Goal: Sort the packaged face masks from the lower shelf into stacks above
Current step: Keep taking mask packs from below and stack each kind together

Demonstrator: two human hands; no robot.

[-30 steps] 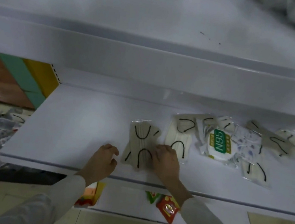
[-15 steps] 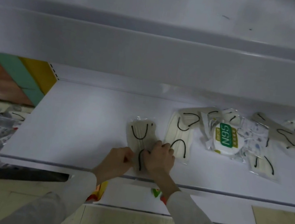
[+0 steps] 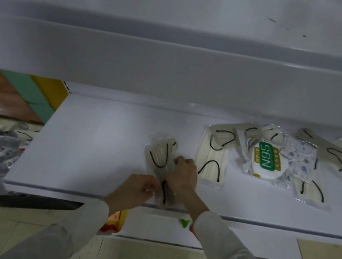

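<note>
Up top, the big white top shelf [image 3: 182, 10] runs right across. Under it, the lower shelf [image 3: 98, 141] holds all the masks. On its right side lies a loose pile [image 3: 213, 157] of clear packs with cream masks and black loops inside. An N95 pack [image 3: 266, 160] with a green label sits in the middle of them. Just left of the pile, by the front edge, lies one pack [image 3: 160, 156] with a cream mask in it. The right hand [image 3: 183, 175] lies over its right side, fingers [image 3: 180, 160] curled round the edge. The left hand [image 3: 135, 190] has its fingers bent tight, pinching the near end. The pack's long side runs from the front edge towards the back, leaning a bit left.
</note>
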